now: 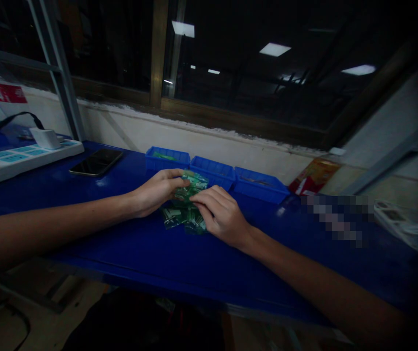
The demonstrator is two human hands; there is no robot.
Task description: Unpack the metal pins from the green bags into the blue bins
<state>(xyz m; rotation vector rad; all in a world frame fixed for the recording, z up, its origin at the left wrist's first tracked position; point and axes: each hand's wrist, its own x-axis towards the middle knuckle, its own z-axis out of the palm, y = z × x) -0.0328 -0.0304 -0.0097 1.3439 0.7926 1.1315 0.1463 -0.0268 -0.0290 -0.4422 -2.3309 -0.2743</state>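
Observation:
My left hand (160, 191) is closed on a small green plastic bag (196, 181), its thumb and fingers pinching the bag's left side. Against the lower right part of that bag, my right hand (220, 214) has thumb and fingertips pressed together; whatever lies between them is too small to make out. Below both hands, several similar green bags (174, 217) with small pieces inside lie in a pile on the blue table (180, 263). Part of the pile is hidden behind my right fingers.
Behind my hands stand three blue bins: a left bin (167, 158), a middle bin (209, 168) and a right bin (260, 185). To the left are a phone (97, 162), a white power strip (22, 158) and a bottle (4, 92). An orange-red packet (314, 176) leans at the right.

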